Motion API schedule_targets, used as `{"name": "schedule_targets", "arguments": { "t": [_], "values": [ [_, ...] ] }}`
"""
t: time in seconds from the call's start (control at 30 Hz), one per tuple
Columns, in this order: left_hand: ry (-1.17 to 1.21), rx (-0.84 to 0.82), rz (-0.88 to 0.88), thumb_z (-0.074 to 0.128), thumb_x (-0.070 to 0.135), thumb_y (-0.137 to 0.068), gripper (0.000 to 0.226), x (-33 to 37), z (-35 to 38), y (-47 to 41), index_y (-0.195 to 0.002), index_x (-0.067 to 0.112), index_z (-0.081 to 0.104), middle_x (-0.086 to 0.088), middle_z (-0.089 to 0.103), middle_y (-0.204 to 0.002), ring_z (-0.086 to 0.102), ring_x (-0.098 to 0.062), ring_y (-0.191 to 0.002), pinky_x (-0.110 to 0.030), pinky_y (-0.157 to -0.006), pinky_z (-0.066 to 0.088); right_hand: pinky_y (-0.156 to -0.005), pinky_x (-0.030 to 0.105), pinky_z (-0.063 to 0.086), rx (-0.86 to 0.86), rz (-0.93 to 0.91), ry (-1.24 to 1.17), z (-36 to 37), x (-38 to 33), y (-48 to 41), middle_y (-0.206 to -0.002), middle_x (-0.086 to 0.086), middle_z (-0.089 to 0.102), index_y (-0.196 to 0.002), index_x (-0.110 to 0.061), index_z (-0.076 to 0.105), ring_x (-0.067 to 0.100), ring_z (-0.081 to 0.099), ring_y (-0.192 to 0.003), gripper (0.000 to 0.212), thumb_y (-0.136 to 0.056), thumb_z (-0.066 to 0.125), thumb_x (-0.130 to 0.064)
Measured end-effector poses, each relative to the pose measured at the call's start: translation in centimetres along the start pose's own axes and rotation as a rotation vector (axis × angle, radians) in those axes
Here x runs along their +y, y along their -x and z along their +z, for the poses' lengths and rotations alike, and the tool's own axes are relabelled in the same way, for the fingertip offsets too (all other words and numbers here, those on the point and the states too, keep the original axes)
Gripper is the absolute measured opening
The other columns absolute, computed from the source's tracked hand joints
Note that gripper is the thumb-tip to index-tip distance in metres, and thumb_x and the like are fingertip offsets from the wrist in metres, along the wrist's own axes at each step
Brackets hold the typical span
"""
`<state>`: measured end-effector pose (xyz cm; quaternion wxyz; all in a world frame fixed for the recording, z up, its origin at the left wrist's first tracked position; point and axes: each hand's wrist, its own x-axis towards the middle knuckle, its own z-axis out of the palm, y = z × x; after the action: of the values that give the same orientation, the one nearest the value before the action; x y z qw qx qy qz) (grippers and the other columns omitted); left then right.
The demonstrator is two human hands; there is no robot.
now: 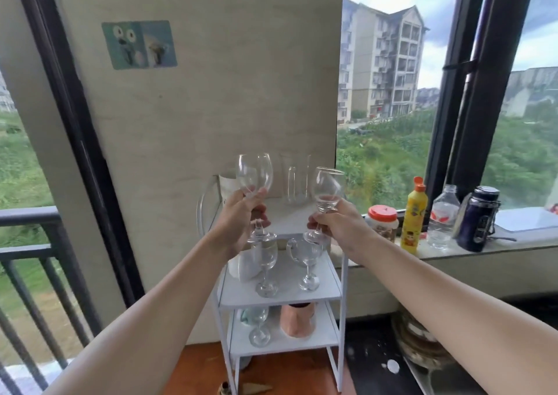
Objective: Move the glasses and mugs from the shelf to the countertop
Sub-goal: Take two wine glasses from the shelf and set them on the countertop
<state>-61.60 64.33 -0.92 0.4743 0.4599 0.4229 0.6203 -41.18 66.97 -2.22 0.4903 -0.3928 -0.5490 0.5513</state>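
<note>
A: Where are the hands?

B: Both are raised in front of the white shelf (280,296). The left hand (238,221) has its fingers (262,213) closed round the stem of a wine glass (255,172), just under the bowl; the foot of that glass hangs free below the fist. A second bowl shows right behind it, and I cannot tell whether the same hand holds that one.

A: And the right?

B: The right hand (338,228) pinches the stem of a tilted wine glass (327,187), fingertips (314,224) wrapped at mid-stem, bowl above, foot below and clear of the shelf.

A: What remains on the shelf?

B: On the top tier, a tall clear mug (296,180) by the wall. On the middle tier, two stemmed glasses (306,261) standing upright and a white mug (243,269) lying tilted. On the lowest tier, one small glass (259,328) beside a pink cup (297,320).

A: The counter?

B: The counter (483,251) runs along the window to the right, carrying a yellow bottle (413,216), a jar (382,221) and a dark flask (478,218).
</note>
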Motion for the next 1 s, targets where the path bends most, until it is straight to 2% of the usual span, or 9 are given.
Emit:
{"name": "schedule_targets", "arguments": {
  "t": [0.1, 0.27, 0.43, 0.53, 0.63, 0.73, 0.8, 0.9, 1.0],
  "values": [
    [0.067, -0.152, -0.043, 0.059, 0.023, -0.093, 0.010, -0.1, 0.8, 2.0, -0.099, 0.016, 0.055, -0.003, 0.047, -0.072, 0.047, -0.017, -0.061, -0.035, -0.067, 0.049, -0.054, 0.023, 0.054, 0.005, 0.026, -0.073, -1.9, 0.1, 3.0, -0.078, 0.008, 0.071, -0.111, -0.016, 0.055, 0.015, 0.070, -0.064, 0.031, -0.091, 0.056, 0.008],
    [0.055, -0.351, -0.140, 0.061, 0.031, -0.087, 0.026, -2.9, 5.6, 5.4, -0.105, 0.014, 0.053, -0.001, 0.047, -0.070, 0.045, -0.013, -0.058, -0.030, -0.064, 0.044, -0.063, 0.029, 0.051, 0.070, 0.058, -0.141, -6.9, 1.0, 9.6, -0.085, 0.012, 0.071, -0.117, -0.008, 0.056, 0.018, 0.065, -0.067, 0.035, -0.089, 0.054, 0.012],
    [0.049, -0.531, -0.264, 0.063, 0.032, -0.086, 0.029, -7.3, 13.4, 8.8, -0.107, 0.013, 0.056, -0.003, 0.051, -0.071, 0.046, -0.014, -0.057, -0.029, -0.058, 0.043, -0.054, 0.026, 0.048, 0.214, 0.097, -0.187, -13.9, 1.2, 17.4, -0.075, 0.009, 0.067, -0.096, -0.007, 0.060, 0.017, 0.060, -0.056, 0.027, -0.086, 0.048, 0.016],
    [0.070, -0.658, -0.335, 0.067, 0.034, -0.080, 0.030, -9.4, 19.3, 11.3, -0.102, 0.015, 0.062, -0.003, 0.053, -0.067, 0.046, -0.015, -0.056, -0.030, -0.058, 0.039, -0.064, 0.035, 0.045, 0.355, 0.094, -0.244, -19.5, 1.0, 22.4, -0.070, 0.008, 0.068, -0.107, -0.008, 0.057, 0.019, 0.057, -0.056, 0.034, -0.086, 0.046, 0.016],
    [0.088, -0.776, -0.395, 0.067, 0.035, -0.077, 0.046, -11.4, 26.4, 14.5, -0.115, 0.013, 0.058, -0.005, 0.050, -0.072, 0.042, -0.016, -0.058, -0.028, -0.057, 0.038, -0.063, 0.036, 0.045, 0.480, 0.075, -0.270, -25.6, 0.2, 27.9, -0.072, 0.010, 0.066, -0.116, -0.007, 0.054, 0.020, 0.056, -0.058, 0.039, -0.085, 0.049, 0.016],
    [0.087, -0.865, -0.448, 0.065, 0.036, -0.075, 0.045, -13.4, 34.5, 18.4, -0.112, 0.014, 0.054, -0.005, 0.046, -0.069, 0.039, -0.016, -0.057, -0.030, -0.059, 0.037, -0.057, 0.030, 0.047, 0.609, 0.073, -0.276, -32.1, -0.6, 34.1, -0.075, 0.010, 0.064, -0.114, -0.010, 0.054, 0.018, 0.056, -0.059, 0.034, -0.086, 0.053, 0.010],
    [0.103, -0.939, -0.483, 0.065, 0.035, -0.074, 0.039, -14.7, 40.3, 21.1, -0.104, 0.014, 0.053, -0.004, 0.045, -0.068, 0.038, -0.016, -0.056, -0.029, -0.058, 0.038, -0.061, 0.030, 0.045, 0.697, 0.077, -0.276, -36.6, -1.1, 38.6, -0.077, 0.010, 0.064, -0.113, -0.012, 0.054, 0.018, 0.055, -0.062, 0.031, -0.086, 0.056, 0.003],
    [0.135, -1.065, -0.537, 0.069, 0.035, -0.074, 0.039, -16.8, 48.7, 25.4, -0.103, 0.013, 0.055, -0.005, 0.047, -0.068, 0.040, -0.017, -0.054, -0.032, -0.060, 0.036, -0.067, 0.032, 0.044, 0.811, 0.069, -0.249, -43.2, -1.7, 45.7, -0.081, 0.007, 0.064, -0.106, -0.014, 0.058, 0.016, 0.056, -0.064, 0.020, -0.087, 0.062, -0.011],
    [0.139, -1.186, -0.585, 0.076, 0.037, -0.069, 0.042, -18.7, 56.2, 29.9, -0.100, 0.016, 0.056, -0.005, 0.051, -0.068, 0.043, -0.018, -0.054, -0.030, -0.057, 0.043, -0.070, 0.034, 0.045, 0.958, 0.089, -0.238, -48.8, -1.9, 52.7, -0.081, 0.005, 0.067, -0.099, -0.013, 0.064, 0.016, 0.058, -0.064, 0.018, -0.085, 0.067, -0.025]
  ]
}}
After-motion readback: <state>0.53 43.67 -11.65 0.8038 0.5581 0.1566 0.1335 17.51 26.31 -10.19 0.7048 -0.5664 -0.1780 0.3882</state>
